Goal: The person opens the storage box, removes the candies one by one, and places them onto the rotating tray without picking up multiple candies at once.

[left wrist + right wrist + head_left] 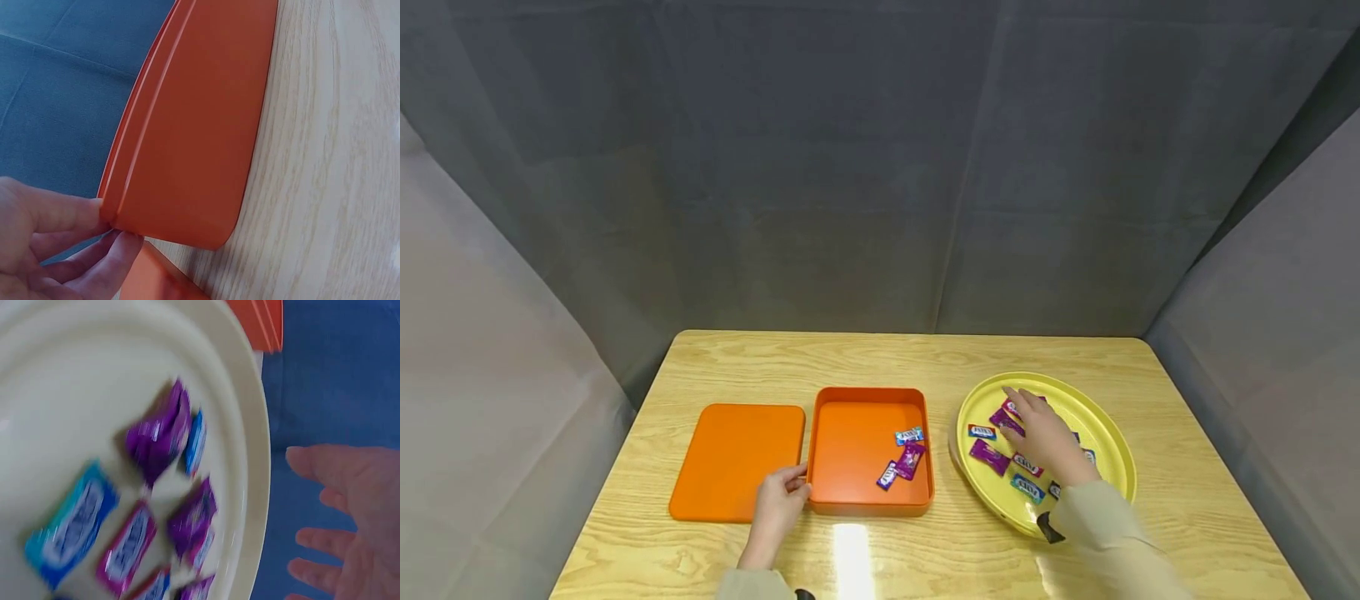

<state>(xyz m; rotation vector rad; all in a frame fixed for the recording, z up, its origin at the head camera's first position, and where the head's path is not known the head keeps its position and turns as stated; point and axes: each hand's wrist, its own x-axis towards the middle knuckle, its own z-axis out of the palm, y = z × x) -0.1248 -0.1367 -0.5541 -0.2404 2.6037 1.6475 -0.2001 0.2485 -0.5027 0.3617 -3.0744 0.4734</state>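
An open orange box stands mid-table with a light-blue wrapped candy, a purple one and a small violet one along its right side. At its near left corner, my left hand pinches the rim; the left wrist view shows the box's side wall beside the fingers. My right hand reaches over a round yellow tray holding several wrapped candies, among them a purple one and a teal one. Its fingers are spread and grip nothing in the right wrist view.
A flat orange lid lies on the wooden table just left of the box. Grey cloth hangs behind the table and along both sides.
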